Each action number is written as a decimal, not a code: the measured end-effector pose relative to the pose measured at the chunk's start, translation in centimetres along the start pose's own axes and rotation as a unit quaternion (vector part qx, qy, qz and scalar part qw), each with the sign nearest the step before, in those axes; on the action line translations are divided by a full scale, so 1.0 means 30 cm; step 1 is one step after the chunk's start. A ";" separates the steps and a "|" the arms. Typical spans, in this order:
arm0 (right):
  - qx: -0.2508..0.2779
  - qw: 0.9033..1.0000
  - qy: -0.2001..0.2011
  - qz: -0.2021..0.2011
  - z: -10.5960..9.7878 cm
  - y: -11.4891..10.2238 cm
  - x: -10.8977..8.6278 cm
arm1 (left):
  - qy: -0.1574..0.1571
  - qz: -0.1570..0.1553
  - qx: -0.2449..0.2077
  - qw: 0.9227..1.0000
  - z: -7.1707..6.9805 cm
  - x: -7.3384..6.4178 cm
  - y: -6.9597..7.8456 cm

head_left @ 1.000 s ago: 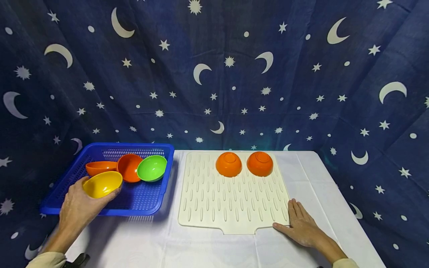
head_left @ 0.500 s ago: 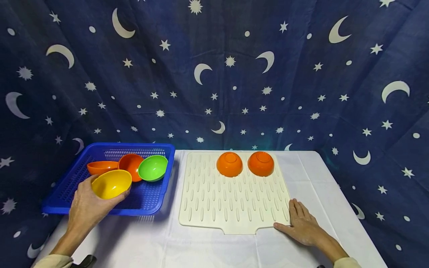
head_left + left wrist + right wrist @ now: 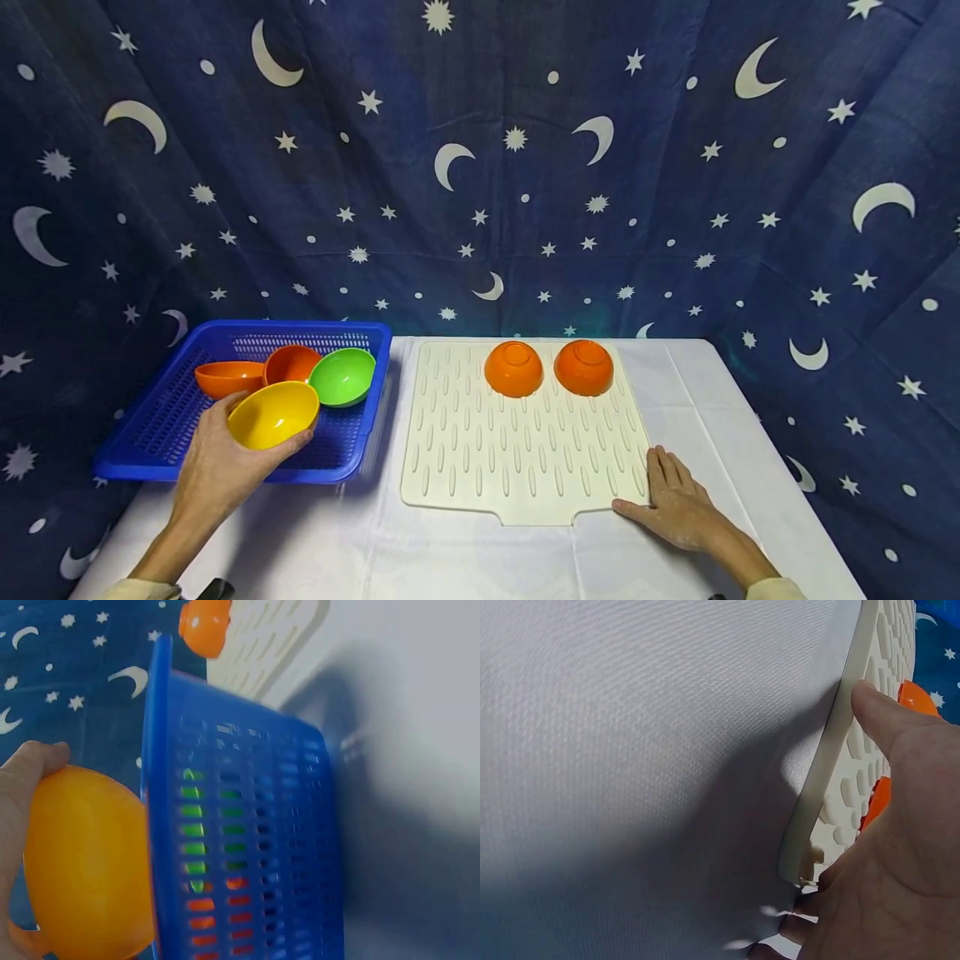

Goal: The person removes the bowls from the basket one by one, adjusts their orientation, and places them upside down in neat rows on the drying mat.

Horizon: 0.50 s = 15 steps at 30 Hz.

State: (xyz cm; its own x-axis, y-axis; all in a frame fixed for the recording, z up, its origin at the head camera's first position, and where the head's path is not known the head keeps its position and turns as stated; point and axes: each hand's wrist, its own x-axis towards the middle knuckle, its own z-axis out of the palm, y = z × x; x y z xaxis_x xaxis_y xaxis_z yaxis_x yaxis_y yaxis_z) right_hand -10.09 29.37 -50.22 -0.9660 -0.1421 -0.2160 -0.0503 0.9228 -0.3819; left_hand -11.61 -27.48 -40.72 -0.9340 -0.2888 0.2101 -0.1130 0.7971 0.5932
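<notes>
A yellow bowl (image 3: pixel 276 415) is gripped by my left hand (image 3: pixel 225 458), thumb on the near side and fingers behind. It hangs tilted above the front part of the blue basket (image 3: pixel 330 477). In the left wrist view the bowl's outer side (image 3: pixel 86 862) shows beside the basket wall (image 3: pixel 247 825). My right hand (image 3: pixel 678 504) lies with straight fingers at the near right corner of the cream drying mat (image 3: pixel 517 450); its thumb touches the mat's edge in the right wrist view. Two orange bowls (image 3: pixel 513 369) sit upside down on the mat's far side.
Inside the basket lie a green bowl (image 3: pixel 342 377), a red-orange bowl (image 3: pixel 291 364) and an orange bowl (image 3: pixel 228 378). A white cloth (image 3: pixel 420 554) covers the table. A dark blue curtain (image 3: pixel 510 225) with moons and stars hangs behind and at both sides.
My left hand has carried the yellow bowl rightward over the basket, now partly covering the red-orange bowl. My right hand and the mat stay where they were.
</notes>
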 end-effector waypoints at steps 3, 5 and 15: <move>0.004 1.000 -0.004 0.004 0.000 0.000 0.000 | -0.007 0.002 -0.008 1.000 0.005 -0.006 0.018; 0.004 1.000 -0.004 0.005 0.001 0.000 0.000 | -0.007 0.007 -0.014 1.000 0.009 -0.011 0.029; -0.001 1.000 0.004 0.003 0.004 0.003 -0.002 | -0.006 0.014 -0.041 0.999 0.039 -0.046 0.086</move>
State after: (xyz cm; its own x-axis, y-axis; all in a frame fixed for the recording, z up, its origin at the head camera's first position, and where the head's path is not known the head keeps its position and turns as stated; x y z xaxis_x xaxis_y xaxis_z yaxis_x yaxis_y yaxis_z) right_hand -10.00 29.42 -50.35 -0.9682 -0.1338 -0.2115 -0.0450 0.9244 -0.3787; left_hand -11.02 -24.41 -40.39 -0.9404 -0.2599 0.2193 -0.0584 0.7586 0.6489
